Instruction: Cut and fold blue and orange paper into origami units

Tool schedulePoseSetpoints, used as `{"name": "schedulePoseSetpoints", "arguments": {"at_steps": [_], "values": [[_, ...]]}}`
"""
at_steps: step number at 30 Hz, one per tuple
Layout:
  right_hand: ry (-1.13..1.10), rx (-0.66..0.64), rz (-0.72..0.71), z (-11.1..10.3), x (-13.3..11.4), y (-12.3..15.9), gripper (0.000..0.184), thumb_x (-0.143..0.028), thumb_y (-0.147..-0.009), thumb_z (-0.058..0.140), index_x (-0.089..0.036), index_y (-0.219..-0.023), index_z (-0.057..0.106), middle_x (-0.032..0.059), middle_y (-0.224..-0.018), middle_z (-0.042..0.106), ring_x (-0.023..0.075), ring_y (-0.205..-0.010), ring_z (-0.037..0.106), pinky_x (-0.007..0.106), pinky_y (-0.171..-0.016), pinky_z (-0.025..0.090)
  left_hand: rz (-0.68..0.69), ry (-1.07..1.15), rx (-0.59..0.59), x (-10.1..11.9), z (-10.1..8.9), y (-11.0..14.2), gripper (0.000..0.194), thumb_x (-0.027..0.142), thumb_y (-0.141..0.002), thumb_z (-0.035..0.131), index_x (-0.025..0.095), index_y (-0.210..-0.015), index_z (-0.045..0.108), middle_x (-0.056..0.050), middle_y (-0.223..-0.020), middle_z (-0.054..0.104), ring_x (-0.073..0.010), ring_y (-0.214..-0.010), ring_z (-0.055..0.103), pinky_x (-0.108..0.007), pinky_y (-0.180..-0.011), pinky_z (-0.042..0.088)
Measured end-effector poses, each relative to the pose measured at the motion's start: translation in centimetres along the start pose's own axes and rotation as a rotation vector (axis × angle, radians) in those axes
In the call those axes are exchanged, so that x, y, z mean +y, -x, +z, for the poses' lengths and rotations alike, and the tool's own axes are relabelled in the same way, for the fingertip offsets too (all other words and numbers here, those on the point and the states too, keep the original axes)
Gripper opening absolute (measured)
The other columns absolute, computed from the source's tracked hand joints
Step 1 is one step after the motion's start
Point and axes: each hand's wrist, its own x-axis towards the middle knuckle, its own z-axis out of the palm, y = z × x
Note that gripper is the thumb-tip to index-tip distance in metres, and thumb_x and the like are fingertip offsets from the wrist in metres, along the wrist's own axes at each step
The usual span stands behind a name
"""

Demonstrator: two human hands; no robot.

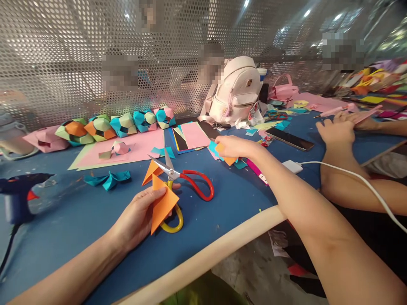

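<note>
My left hand (144,207) pinches a folded piece of orange paper (165,201) between thumb and fingers. Under and behind it, open scissors (171,173) with one red and one yellow handle lie on the blue table; the paper partly covers the yellow handle. Another orange folded piece (151,173) is beside the blades. Stretched out over the table, my right hand (233,146) has its fingers closed at an orange paper piece (229,159) on a small pile of blue and pink pieces. Its fingertips are partly hidden.
A glue gun (19,195) stands at the left. Folded paper shapes (122,124) line the back, near pink sheets (143,146). A white backpack (238,91), a phone (290,139) and a white cable (343,167) are right. A co-worker's hands (337,127) hold pink paper there.
</note>
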Motion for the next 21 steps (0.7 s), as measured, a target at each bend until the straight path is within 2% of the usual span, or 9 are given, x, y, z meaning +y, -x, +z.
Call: {"name": "schedulePoseSetpoints", "arguments": {"at_steps": [3, 5, 6, 8, 9, 10, 15, 18, 21], "values": [[0.017, 0.193, 0.044, -0.7, -0.2, 1.2, 0.047, -0.028, -0.082, 0.056, -0.01, -0.125, 0.053, 0.0218, -0.128, 0.056, 0.0348, -0.117, 0.052, 0.039, -0.087, 0.042, -0.016, 0.021, 0.018, 0.1, 0.1, -0.1, 0.028, 0.018, -0.079, 0.064, 0.007, -0.103, 0.07, -0.008, -0.07, 0.069, -0.0123, -0.05, 0.062, -0.019, -0.049, 0.054], [-0.091, 0.345, -0.045, -0.9, -1.7, 2.2, 0.035, -0.025, -0.086, 0.051, -0.012, -0.117, 0.058, 0.0173, -0.122, 0.06, 0.029, -0.115, 0.054, 0.036, -0.091, 0.041, -0.031, 0.047, 0.033, 0.1, 0.2, 0.0, 0.027, 0.017, -0.08, 0.063, 0.007, -0.103, 0.07, -0.008, -0.071, 0.07, -0.0121, -0.049, 0.062, -0.019, -0.048, 0.054], [-0.224, 0.306, -0.116, -0.9, -2.8, 2.9, 0.028, -0.025, -0.089, 0.046, -0.014, -0.111, 0.06, 0.0128, -0.108, 0.067, 0.0234, -0.103, 0.061, 0.032, -0.086, 0.044, -0.034, 0.065, 0.039, 0.1, 0.3, 0.0, 0.026, 0.016, -0.08, 0.062, 0.007, -0.103, 0.07, -0.008, -0.072, 0.071, -0.0122, -0.049, 0.062, -0.019, -0.049, 0.054], [-0.431, 0.058, -0.287, -0.4, -5.2, 4.3, 0.026, -0.03, -0.089, 0.047, -0.016, -0.107, 0.061, 0.0064, -0.089, 0.07, 0.0186, -0.085, 0.065, 0.028, -0.075, 0.047, -0.031, 0.112, 0.052, 0.0, 0.5, 0.0, 0.024, 0.014, -0.082, 0.059, 0.007, -0.102, 0.069, -0.009, -0.076, 0.072, -0.0126, -0.052, 0.064, -0.02, -0.052, 0.056], [-0.455, -0.051, -0.329, 0.1, -6.4, 4.9, 0.03, -0.031, -0.088, 0.051, -0.017, -0.112, 0.059, 0.0055, -0.088, 0.071, 0.019, -0.082, 0.065, 0.029, -0.072, 0.047, -0.024, 0.137, 0.063, -0.1, 0.6, 0.0, 0.023, 0.013, -0.083, 0.058, 0.007, -0.102, 0.069, -0.01, -0.078, 0.072, -0.0128, -0.055, 0.065, -0.02, -0.054, 0.057], [-0.438, -0.066, -0.344, 0.6, -7.4, 5.6, 0.037, -0.03, -0.086, 0.054, -0.017, -0.12, 0.056, 0.006, -0.09, 0.071, 0.0204, -0.082, 0.065, 0.031, -0.071, 0.047, -0.016, 0.157, 0.076, -0.1, 0.7, 0.0, 0.023, 0.013, -0.084, 0.056, 0.007, -0.103, 0.069, -0.01, -0.081, 0.073, -0.0129, -0.057, 0.066, -0.02, -0.055, 0.057], [-0.542, -0.022, -0.446, 3.6, -10.3, 6.9, 0.065, -0.028, -0.082, 0.058, -0.015, -0.141, 0.034, 0.0164, -0.131, 0.054, 0.0268, -0.111, 0.057, 0.039, -0.089, 0.048, 0.043, 0.197, 0.128, -0.2, 0.7, -0.3, 0.029, 0.014, -0.085, 0.055, 0.008, -0.111, 0.066, -0.009, -0.085, 0.073, -0.0143, -0.062, 0.068, -0.022, -0.061, 0.059], [-0.626, 0.051, -0.521, 5.1, -10.8, 6.6, 0.079, -0.027, -0.075, 0.066, -0.018, -0.143, 0.028, 0.0153, -0.136, 0.047, 0.0274, -0.121, 0.05, 0.041, -0.099, 0.045, 0.06, 0.178, 0.07, -0.3, 0.5, -0.4, 0.033, 0.018, -0.084, 0.058, 0.011, -0.115, 0.065, -0.008, -0.085, 0.074, -0.016, -0.063, 0.069, -0.025, -0.065, 0.059], [-0.57, 0.131, -0.594, 5.7, -10.7, 6.2, 0.075, -0.01, -0.074, 0.057, -0.021, -0.142, 0.028, 0.0127, -0.129, 0.05, 0.0259, -0.123, 0.046, 0.042, -0.102, 0.044, 0.049, 0.142, -0.001, -0.2, 0.4, -0.2, 0.035, 0.022, -0.082, 0.063, 0.013, -0.116, 0.065, -0.01, -0.087, 0.074, -0.0217, -0.073, 0.071, -0.031, -0.07, 0.06]]}}
